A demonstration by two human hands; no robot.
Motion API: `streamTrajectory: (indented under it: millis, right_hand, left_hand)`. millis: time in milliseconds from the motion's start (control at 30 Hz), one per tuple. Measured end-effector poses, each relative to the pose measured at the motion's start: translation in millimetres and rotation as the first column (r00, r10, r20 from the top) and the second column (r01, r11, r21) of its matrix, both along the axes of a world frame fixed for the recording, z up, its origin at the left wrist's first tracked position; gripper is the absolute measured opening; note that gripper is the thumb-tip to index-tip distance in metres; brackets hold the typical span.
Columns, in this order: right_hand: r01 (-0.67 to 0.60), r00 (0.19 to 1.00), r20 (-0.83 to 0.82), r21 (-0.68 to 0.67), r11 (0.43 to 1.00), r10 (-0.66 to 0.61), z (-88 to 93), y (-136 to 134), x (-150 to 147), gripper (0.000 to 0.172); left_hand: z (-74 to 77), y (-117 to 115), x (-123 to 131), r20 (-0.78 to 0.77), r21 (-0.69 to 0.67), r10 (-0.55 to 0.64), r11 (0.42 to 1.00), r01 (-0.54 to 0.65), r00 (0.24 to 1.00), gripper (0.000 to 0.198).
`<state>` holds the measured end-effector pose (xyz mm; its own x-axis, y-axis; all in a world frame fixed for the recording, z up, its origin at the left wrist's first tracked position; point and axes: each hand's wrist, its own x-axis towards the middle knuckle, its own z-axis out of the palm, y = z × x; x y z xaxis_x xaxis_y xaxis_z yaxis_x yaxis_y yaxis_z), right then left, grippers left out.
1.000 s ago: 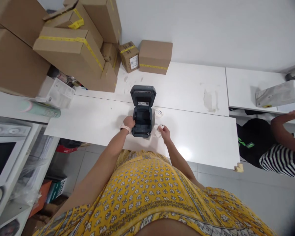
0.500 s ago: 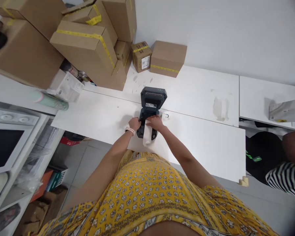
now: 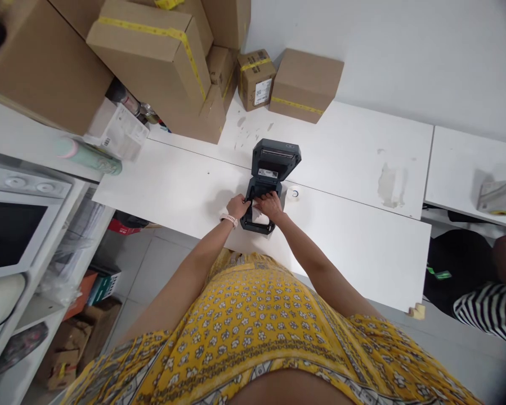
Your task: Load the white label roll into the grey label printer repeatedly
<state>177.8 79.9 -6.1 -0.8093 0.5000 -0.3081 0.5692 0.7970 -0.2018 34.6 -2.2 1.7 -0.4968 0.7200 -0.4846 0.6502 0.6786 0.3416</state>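
A dark grey label printer (image 3: 258,226) stands on the white table with its lid (image 3: 278,157) tilted up and back. My left hand (image 3: 237,207), with a pale band on the wrist, is closed on the left side of the printer's body. Inside the body lies white label paper (image 3: 259,216). My right hand (image 3: 270,206) reaches in from the right, its fingers bent over the paper; the fingertips are partly hidden. Beside the printer, on the right, is a small white roll (image 3: 292,193).
Cardboard boxes (image 3: 160,67) are stacked at the back left, with two smaller ones (image 3: 305,87) by the wall. A green bottle (image 3: 90,157) lies at the left. A microwave (image 3: 16,225) stands lower left. Another person (image 3: 468,270) is beyond the table's right end.
The paper strip that hung over the printer's front edge now lies inside the body under my right hand. My left hand stays at the printer's left side. The view has shifted slightly.
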Motion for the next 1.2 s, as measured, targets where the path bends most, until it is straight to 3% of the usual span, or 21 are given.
streamTrajectory:
  millis: [400,567,767,1200]
  right_hand:
    - [-0.024,0.997,-0.066,0.106,0.994,0.031,-11.6,-8.3,5.7,0.052]
    - [-0.009,0.974,-0.224,0.138,0.990,0.040,-26.0,-20.6,13.9,0.056]
    - [0.049,0.927,-0.375,0.109,0.993,-0.005,-46.8,-53.4,27.3,0.058]
    - [0.087,0.925,-0.378,0.089,0.992,-0.047,-38.8,-105.8,48.3,0.056]
  left_hand:
    - [-1.5,-0.4,0.7,0.041,0.011,0.052,0.999,-0.052,0.998,0.026]
    - [-3.1,1.0,-0.1,0.024,0.018,0.037,0.999,-0.037,0.999,0.026]
    - [-3.0,0.9,1.7,0.013,0.030,0.021,0.999,-0.022,1.000,0.027]
    - [-6.3,1.8,1.6,-0.011,0.023,0.011,1.000,-0.010,1.000,0.027]
